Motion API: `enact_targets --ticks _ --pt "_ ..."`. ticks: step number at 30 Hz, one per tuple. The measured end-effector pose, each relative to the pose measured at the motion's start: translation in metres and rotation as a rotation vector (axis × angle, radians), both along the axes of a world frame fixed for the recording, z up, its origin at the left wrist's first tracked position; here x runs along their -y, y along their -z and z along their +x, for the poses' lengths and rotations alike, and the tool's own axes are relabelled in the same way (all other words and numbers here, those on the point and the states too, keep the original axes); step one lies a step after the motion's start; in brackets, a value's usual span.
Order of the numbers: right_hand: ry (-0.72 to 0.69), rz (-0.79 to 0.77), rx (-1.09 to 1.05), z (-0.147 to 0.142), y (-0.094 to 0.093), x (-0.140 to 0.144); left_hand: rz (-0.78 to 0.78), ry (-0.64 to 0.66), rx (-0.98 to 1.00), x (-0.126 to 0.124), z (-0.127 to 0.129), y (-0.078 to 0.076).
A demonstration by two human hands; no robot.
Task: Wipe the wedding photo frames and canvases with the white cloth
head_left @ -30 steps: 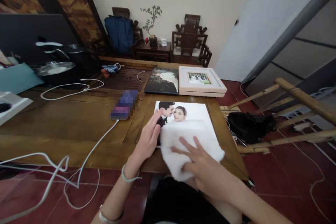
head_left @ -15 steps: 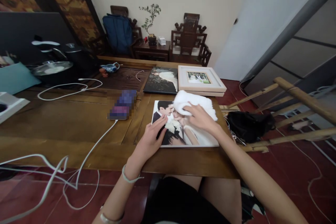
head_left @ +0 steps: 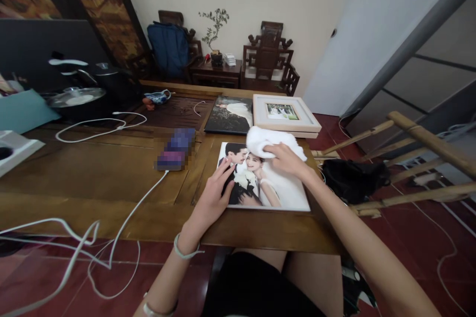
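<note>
The photo print point(head_left: 277, 189) lies flat at the near edge of the wooden table point(head_left: 92, 173), long side running left to right. On its far right corner sits the white cloth point(head_left: 269, 138), bunched under the right hand point(head_left: 286, 158), whose fingers curl down onto it. The left hand point(head_left: 211, 198) rests flat, fingers spread on the print's left edge. Beyond the cloth, just beside it, lies the framed picture point(head_left: 284, 114).

Right hand point(head_left: 288, 160) presses white cloth point(head_left: 269, 139) on photo print point(head_left: 282, 190); left hand point(head_left: 211, 198) steadies it.
</note>
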State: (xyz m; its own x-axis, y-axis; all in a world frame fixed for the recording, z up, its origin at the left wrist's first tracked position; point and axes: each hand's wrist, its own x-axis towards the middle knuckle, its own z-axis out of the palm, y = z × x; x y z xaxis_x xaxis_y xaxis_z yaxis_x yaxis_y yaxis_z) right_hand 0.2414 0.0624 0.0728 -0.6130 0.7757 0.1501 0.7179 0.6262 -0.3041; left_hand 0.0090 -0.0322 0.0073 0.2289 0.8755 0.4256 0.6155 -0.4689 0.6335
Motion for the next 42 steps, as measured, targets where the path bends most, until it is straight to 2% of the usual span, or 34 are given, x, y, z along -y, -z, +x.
enact_targets --ticks 3,6,12,15,17,19,27,29,31,34,38,42 --pt "0.1 0.053 0.049 0.036 0.011 0.01 -0.014 -0.025 -0.008 -0.001 0.0 0.002" --pt "0.073 0.088 0.106 0.053 0.02 0.044 -0.007 -0.038 -0.012 -0.001 0.0 0.002" --pt "-0.083 0.089 0.099 0.051 0.016 0.141 0.038 -0.024 0.0 -0.001 0.001 -0.006" --pt "-0.148 0.058 0.092 0.047 0.011 0.161 0.013 -0.031 -0.022 -0.001 0.001 -0.006" --pt "-0.156 0.034 0.089 0.045 0.009 0.156 -0.009 -0.035 -0.043 -0.001 0.001 -0.004" --pt "-0.136 0.017 0.085 0.043 0.01 0.137 -0.015 -0.028 -0.051 -0.001 0.0 -0.001" --pt "-0.017 0.046 0.065 0.041 0.009 0.013 -0.038 0.007 -0.078 -0.005 -0.003 0.003" --pt "0.017 0.046 0.055 0.04 0.009 -0.002 -0.038 0.001 -0.078 -0.005 -0.003 0.002" --pt "0.048 0.057 0.067 0.041 0.011 -0.001 -0.031 -0.002 -0.082 -0.005 -0.002 0.003" --pt "0.043 0.079 0.091 0.044 0.017 0.028 -0.02 -0.01 -0.087 -0.004 -0.002 0.003" --pt "-0.042 0.085 0.096 0.049 0.02 0.103 -0.017 -0.013 -0.086 -0.004 -0.001 0.003" --pt "-0.119 0.082 0.081 0.048 0.014 0.171 -0.002 -0.002 -0.084 -0.004 -0.002 0.004"
